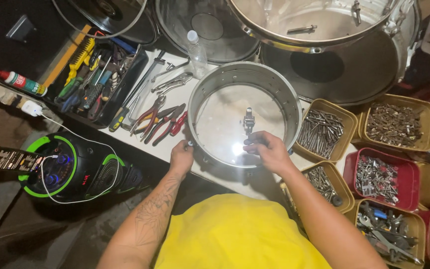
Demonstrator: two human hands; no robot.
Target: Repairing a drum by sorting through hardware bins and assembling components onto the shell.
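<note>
A shiny metal drum shell (279,89) with a clear head lies flat on the white table in the head view. My left hand (181,155) presses against the shell's outer near-left wall, fingers pinched on a small fitting there. My right hand (267,149) reaches over the near rim to the inside of the shell, fingers curled; what it grips is hidden. A small metal lug (249,121) sits inside the shell just beyond my right hand.
Red-handled pliers (161,118) and wrenches lie left of the shell, beside a black tool tray (125,84). Tubs of screws and metal parts (322,130) stand to the right. Larger drums (334,60) crowd the back. A speaker (70,167) sits on the floor left.
</note>
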